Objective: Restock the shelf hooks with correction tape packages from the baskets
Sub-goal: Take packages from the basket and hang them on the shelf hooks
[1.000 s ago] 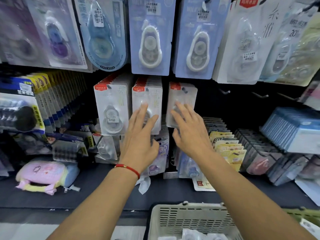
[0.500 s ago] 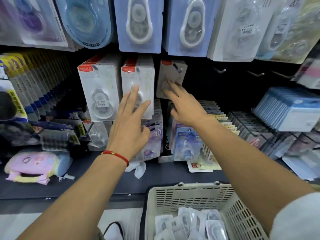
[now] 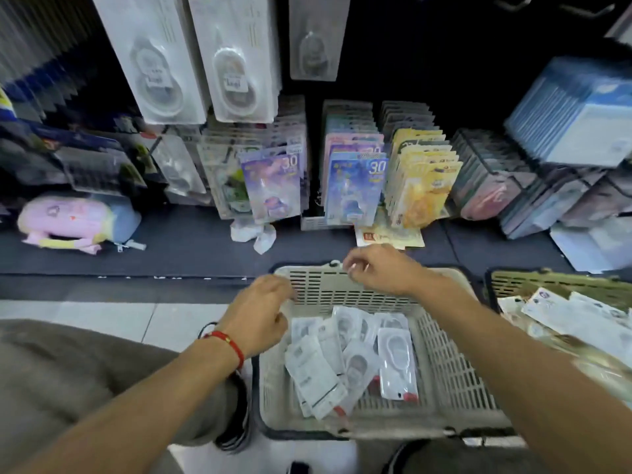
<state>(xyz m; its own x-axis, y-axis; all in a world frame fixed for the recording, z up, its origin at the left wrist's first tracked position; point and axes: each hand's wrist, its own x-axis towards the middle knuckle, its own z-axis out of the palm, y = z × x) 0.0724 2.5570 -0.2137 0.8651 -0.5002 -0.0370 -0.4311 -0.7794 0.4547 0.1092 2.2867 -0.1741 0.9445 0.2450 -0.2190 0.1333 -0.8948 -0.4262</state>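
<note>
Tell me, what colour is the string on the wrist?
Red bracelet, clearest in the head view.

The basket (image 3: 444,364) was matt beige plastic with slotted walls. The correction tape packages (image 3: 345,360) in it were glossy clear plastic blisters on white paper card. The shelf (image 3: 191,248) looked dark and matt. The pencil pouch (image 3: 75,220) seemed soft pastel cloth. The floor (image 3: 136,319) tiles were smooth, pale.

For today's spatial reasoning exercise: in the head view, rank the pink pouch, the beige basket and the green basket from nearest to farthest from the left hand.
1. Beige basket: directly beside the left hand, at its rim.
2. Pink pouch: on the shelf, far left.
3. Green basket: far right, beyond the right hand.
</note>
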